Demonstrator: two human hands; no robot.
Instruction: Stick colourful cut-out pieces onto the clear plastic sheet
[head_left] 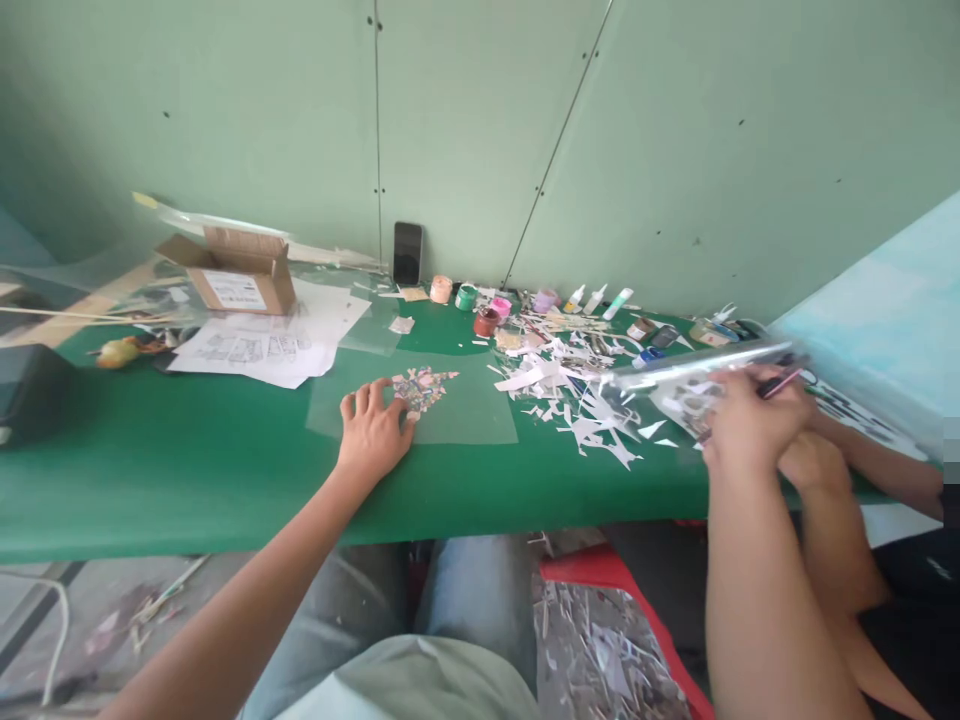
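Pale cloth (412, 685) and two denim legs (476, 590) lie nearest the head camera, below one green tabletop (262, 490). Left hand (375, 430), fingers loosely spread and gripping nothing, rests on one clear sheet (472, 425), at the edge of one multicoloured cluster (426, 388). Beyond are three small bottles (596, 299) and one phone (408, 253); scraps (600, 425) litter the right. Right hand (742, 410) blurs before a co-worker's arm (840, 540), its grip unreadable.

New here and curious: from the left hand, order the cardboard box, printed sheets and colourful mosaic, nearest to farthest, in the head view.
1. Colourful mosaic: just right of the left hand.
2. Printed sheets: left, farther back.
3. Cardboard box: left, farther back still.
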